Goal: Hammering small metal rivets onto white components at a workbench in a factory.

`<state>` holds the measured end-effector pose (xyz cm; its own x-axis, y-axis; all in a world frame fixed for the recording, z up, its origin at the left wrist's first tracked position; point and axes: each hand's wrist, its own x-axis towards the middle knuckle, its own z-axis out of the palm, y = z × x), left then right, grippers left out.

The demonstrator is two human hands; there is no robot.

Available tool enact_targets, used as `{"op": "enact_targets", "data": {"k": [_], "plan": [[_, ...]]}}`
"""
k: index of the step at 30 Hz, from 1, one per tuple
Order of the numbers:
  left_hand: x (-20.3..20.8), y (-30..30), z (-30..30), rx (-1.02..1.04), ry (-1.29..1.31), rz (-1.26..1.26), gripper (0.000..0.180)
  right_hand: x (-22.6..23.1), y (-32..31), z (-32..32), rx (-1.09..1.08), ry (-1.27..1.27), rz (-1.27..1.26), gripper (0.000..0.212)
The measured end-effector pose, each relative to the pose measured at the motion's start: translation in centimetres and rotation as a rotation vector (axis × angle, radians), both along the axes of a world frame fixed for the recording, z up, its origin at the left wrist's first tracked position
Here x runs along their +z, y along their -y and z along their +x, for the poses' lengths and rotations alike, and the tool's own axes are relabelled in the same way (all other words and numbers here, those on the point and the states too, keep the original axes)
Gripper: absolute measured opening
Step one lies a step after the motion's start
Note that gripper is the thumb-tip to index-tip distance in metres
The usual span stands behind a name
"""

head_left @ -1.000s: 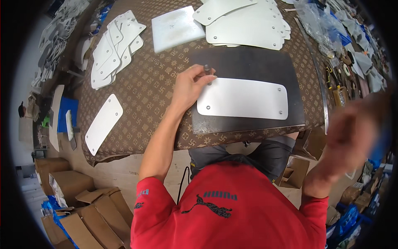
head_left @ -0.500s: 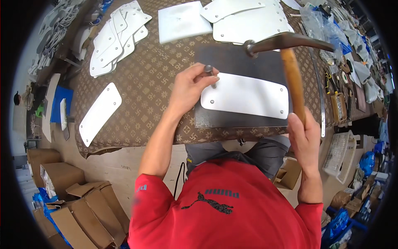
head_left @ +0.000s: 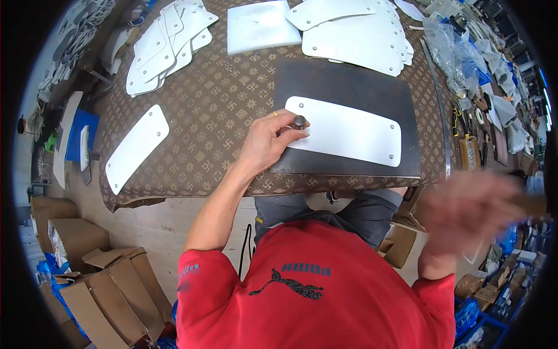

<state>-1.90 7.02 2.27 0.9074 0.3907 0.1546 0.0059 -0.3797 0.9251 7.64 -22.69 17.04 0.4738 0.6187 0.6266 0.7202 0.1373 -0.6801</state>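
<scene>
My left hand (head_left: 264, 142) is closed around a short metal punch (head_left: 299, 122), its round top facing up. Under it, at the left end of a white rounded panel (head_left: 351, 131), the punch's lower end is hidden by my fingers. Metal rivets show at the panel's other corners. The panel lies on a dark flat plate (head_left: 343, 81) on the table. Off to the right, past the table edge, my right hand (head_left: 468, 209) is smeared by motion. The blurred wooden handle of the hammer (head_left: 530, 205) sticks out from it; the hammer's head is not visible.
A single white panel (head_left: 138, 148) lies at the left on the brown patterned cloth (head_left: 215, 139). Stacked panels (head_left: 168, 49) (head_left: 354, 38) and a white block (head_left: 264, 26) stand farther back. Pliers (head_left: 459, 122) and plastic bags (head_left: 450, 55) lie right; cardboard boxes (head_left: 116, 291) are on the floor.
My right hand has swung the hammer outward to the right, away from the panel. My left hand has moved the punch from the panel's far left corner to its near left corner.
</scene>
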Motion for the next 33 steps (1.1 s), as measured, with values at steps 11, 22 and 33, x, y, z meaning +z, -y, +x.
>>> {"op": "enact_targets", "data": {"k": [11,22,33], "plan": [[2.3,3.4,6.9,-0.111,0.129,-0.128,0.018,0.2,1.7,1.1,-0.5,-0.617,-0.037,0.026],[-1.0,12.3,19.2,-0.327,0.071,-0.181,0.016,4.5,9.6,1.6,-0.685,-0.423,0.356,0.03],[-1.7,13.0,20.1,-0.344,0.091,-0.045,0.016,-8.3,10.4,6.0,-0.734,-0.022,-0.657,0.026]]}}
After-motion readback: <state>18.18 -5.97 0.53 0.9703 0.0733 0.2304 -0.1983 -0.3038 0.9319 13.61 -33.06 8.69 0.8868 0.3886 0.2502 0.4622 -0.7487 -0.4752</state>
